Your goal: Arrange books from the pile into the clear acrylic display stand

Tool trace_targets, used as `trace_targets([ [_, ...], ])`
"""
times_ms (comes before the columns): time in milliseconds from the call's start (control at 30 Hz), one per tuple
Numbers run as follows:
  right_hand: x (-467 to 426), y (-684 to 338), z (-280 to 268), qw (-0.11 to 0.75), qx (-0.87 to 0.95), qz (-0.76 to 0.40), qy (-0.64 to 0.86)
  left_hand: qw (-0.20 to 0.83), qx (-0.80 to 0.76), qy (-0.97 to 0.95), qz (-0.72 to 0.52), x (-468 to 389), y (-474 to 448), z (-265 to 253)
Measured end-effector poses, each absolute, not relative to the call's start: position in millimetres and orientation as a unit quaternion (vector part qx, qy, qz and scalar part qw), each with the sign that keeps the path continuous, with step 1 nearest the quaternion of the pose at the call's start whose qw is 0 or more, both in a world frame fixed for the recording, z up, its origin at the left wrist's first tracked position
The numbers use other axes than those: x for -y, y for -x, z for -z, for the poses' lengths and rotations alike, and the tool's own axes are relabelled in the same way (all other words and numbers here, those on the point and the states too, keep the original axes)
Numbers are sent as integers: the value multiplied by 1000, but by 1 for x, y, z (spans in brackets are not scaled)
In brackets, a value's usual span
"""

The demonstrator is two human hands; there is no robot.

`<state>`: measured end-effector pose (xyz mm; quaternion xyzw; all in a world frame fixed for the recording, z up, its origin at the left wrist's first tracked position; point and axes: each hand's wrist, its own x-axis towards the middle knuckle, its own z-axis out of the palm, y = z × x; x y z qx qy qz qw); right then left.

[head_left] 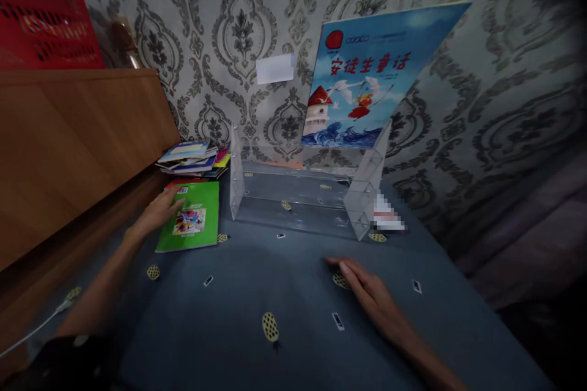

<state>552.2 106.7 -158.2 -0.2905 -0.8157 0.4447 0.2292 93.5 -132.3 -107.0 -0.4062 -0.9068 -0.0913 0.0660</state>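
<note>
Left hand [158,211] flat on green book [190,217] — glossy cover, small picture

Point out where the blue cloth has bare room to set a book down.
Widest bare patch: blue cloth between green book, right hand and clear rack. Crowded: the book stack by the left hand.
</note>
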Motion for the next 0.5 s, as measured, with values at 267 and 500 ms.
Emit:
trace_targets([
  [267, -107, -550, 163, 228, 818, -441, 290, 123, 922, 359, 80, 95, -72, 147],
  [500, -54, -539, 87, 196, 882, -425, 50, 125, 908, 394, 68, 80, -63, 141],
])
